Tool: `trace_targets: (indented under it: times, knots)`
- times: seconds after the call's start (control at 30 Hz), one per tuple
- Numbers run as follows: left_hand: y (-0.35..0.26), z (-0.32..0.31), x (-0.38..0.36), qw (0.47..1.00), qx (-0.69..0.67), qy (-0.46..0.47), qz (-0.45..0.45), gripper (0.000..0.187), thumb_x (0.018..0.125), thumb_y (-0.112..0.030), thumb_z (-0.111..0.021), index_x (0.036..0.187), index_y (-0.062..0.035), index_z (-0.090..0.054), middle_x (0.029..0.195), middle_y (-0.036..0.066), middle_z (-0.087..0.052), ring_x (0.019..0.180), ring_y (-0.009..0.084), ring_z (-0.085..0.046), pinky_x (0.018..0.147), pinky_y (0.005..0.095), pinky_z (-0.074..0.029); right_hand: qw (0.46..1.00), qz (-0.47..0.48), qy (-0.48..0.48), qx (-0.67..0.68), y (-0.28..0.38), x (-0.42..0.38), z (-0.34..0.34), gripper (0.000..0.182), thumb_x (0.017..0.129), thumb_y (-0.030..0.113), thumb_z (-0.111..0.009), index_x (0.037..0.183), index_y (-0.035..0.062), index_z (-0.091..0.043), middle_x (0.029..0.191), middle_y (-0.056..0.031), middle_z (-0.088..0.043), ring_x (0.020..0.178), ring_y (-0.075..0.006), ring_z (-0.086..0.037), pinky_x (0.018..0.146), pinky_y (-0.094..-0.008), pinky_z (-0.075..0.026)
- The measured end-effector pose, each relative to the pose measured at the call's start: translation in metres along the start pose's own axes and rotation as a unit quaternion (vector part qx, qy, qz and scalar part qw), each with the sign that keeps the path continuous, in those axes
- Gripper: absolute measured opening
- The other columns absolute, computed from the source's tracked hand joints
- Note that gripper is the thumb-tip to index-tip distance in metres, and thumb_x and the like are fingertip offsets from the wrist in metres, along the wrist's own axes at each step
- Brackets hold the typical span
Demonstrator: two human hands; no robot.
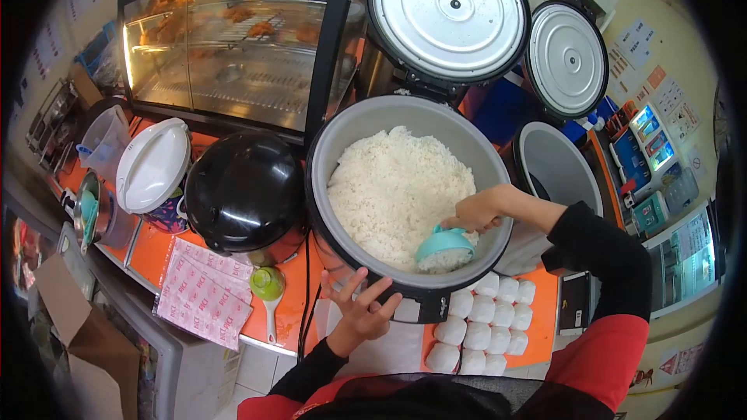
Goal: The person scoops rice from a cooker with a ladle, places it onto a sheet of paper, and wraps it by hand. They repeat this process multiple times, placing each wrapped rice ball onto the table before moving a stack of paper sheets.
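A large rice cooker (327, 237) stands with its lid (447, 23) raised, holding a big heap of white rice (401, 179). Inside its right front part, my right hand (478, 210) grips the handle of a teal cup (445, 247), which is tilted and has rice in it. My left hand (362, 309) is at the cooker's front edge, fingers spread and nothing in them. Below the cooker, to the right, several white rounded lumps (478, 334) sit in rows on the orange counter.
A second open cooker (564, 163) stands to the right, a closed black cooker (245, 187) to the left. Behind is a glass food warmer (233, 54). Printed wrapping sheets (204, 292), a green cup (268, 283) and a white rice paddle (271, 323) lie on the counter.
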State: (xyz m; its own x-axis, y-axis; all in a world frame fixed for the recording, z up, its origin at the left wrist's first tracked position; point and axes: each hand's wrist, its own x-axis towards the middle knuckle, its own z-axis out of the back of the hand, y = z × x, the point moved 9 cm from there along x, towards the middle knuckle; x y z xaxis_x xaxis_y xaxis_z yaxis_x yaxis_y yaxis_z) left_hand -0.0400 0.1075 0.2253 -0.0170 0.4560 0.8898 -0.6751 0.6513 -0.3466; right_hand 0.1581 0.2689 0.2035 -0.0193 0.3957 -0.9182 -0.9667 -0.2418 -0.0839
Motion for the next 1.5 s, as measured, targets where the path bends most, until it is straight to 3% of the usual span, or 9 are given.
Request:
trace_targets:
  times: [0.1, 0.17, 0.23, 0.27, 0.53, 0.67, 1.07, 1.37, 1.5]
  knots:
    - [0.002, -0.001, 0.001, 1.0, -0.014, 0.013, -0.007, 0.032, 0.071, -0.002, -0.04, 0.079, -0.0266, -0.06, 0.104, -0.004, -0.057, 0.116, 0.0233, -0.042, 0.101, 0.0614, -0.01, 0.963, 0.045, 0.212, 0.158, -0.019, 0.021, -0.005, 0.054, 0.093, 0.053, -0.028, 0.07, 0.0064, -0.044, 0.052, -0.0036, -0.035, 0.04, -0.0137, -0.032, 0.039, -0.0254, -0.033]
    - [0.002, -0.002, 0.0, 0.999, -0.026, 0.026, -0.007, 0.033, 0.069, -0.002, -0.041, 0.08, -0.0265, -0.06, 0.102, -0.005, -0.057, 0.115, 0.0235, -0.042, 0.101, 0.0617, -0.011, 0.976, 0.114, -0.124, 0.137, -0.028, 0.042, 0.055, 0.048, 0.094, 0.043, -0.035, 0.086, -0.0003, -0.053, 0.056, -0.0109, -0.046, 0.047, -0.0232, -0.051, 0.044, -0.0327, -0.042]
    - [0.002, -0.002, -0.002, 0.999, -0.031, 0.032, -0.003, 0.034, 0.067, -0.001, -0.042, 0.079, -0.0273, -0.06, 0.101, -0.005, -0.057, 0.114, 0.0235, -0.043, 0.101, 0.0621, -0.012, 0.795, 0.236, -0.555, -0.062, 0.004, 0.006, 0.084, 0.045, 0.094, 0.04, -0.036, 0.088, -0.0017, -0.053, 0.059, -0.0161, -0.049, 0.05, -0.0286, -0.056, 0.047, -0.0379, -0.045]
    - [0.003, -0.002, -0.002, 0.999, -0.035, 0.034, -0.002, 0.034, 0.066, -0.001, -0.042, 0.079, -0.0276, -0.059, 0.101, -0.005, -0.057, 0.113, 0.0234, -0.043, 0.101, 0.0621, -0.012, 0.783, 0.179, -0.583, -0.125, 0.017, 0.005, 0.069, 0.043, 0.093, 0.037, -0.037, 0.09, -0.0023, -0.054, 0.07, -0.0257, -0.056, 0.063, -0.0366, -0.059, 0.057, -0.0476, -0.046]
    - [0.004, -0.002, -0.002, 0.998, -0.041, 0.04, 0.004, 0.032, 0.067, -0.003, -0.047, 0.081, -0.0285, -0.058, 0.1, -0.007, -0.056, 0.113, 0.0228, -0.044, 0.102, 0.0616, -0.011, 0.892, 0.124, -0.435, 0.019, -0.01, 0.073, 0.091, 0.061, 0.094, 0.046, -0.029, 0.088, -0.0039, -0.063, 0.068, -0.0232, -0.06, 0.065, -0.0365, -0.061, 0.07, -0.0432, -0.048]
    - [0.004, -0.003, -0.002, 0.998, -0.04, 0.049, 0.002, 0.027, 0.068, -0.005, -0.05, 0.082, -0.0281, -0.057, 0.101, -0.007, -0.055, 0.112, 0.0228, -0.044, 0.102, 0.0617, -0.011, 0.976, 0.039, -0.194, 0.092, -0.003, 0.073, 0.044, 0.069, 0.093, 0.051, -0.026, 0.074, -0.0066, -0.06, 0.061, -0.0188, -0.054, 0.058, -0.0313, -0.057, 0.066, -0.0416, -0.047]
    - [0.001, -0.002, 0.0, 0.998, -0.045, 0.043, -0.011, 0.018, 0.073, -0.01, -0.053, 0.082, -0.0255, -0.056, 0.1, -0.005, -0.055, 0.111, 0.0242, -0.044, 0.101, 0.0622, -0.015, 0.968, 0.109, -0.205, 0.097, 0.038, -0.055, 0.0, 0.072, 0.093, 0.051, -0.026, 0.077, -0.0094, -0.061, 0.074, -0.0264, -0.061, 0.075, -0.0407, -0.059, 0.073, -0.0444, -0.045]
    - [0.001, -0.002, 0.0, 0.997, -0.065, 0.035, -0.022, 0.018, 0.074, -0.007, -0.048, 0.082, -0.0216, -0.055, 0.1, -0.001, -0.054, 0.111, 0.0263, -0.043, 0.097, 0.0634, -0.021, 0.974, 0.123, -0.072, 0.177, 0.046, 0.003, -0.018, 0.063, 0.094, 0.048, -0.026, 0.067, -0.0013, -0.053, 0.051, -0.0064, -0.046, 0.038, -0.0155, -0.043, 0.039, -0.0314, -0.04]
    - [0.0, -0.003, -0.002, 0.999, -0.035, 0.027, -0.031, 0.022, 0.071, -0.005, -0.048, 0.081, -0.0222, -0.056, 0.102, -0.003, -0.055, 0.113, 0.0256, -0.042, 0.099, 0.0622, -0.018, 0.873, 0.119, 0.16, 0.444, 0.018, 0.027, -0.037, 0.045, 0.094, 0.042, -0.028, 0.069, 0.0084, -0.044, 0.049, 0.0056, -0.033, 0.036, -0.0031, -0.029, 0.035, -0.0208, -0.03]
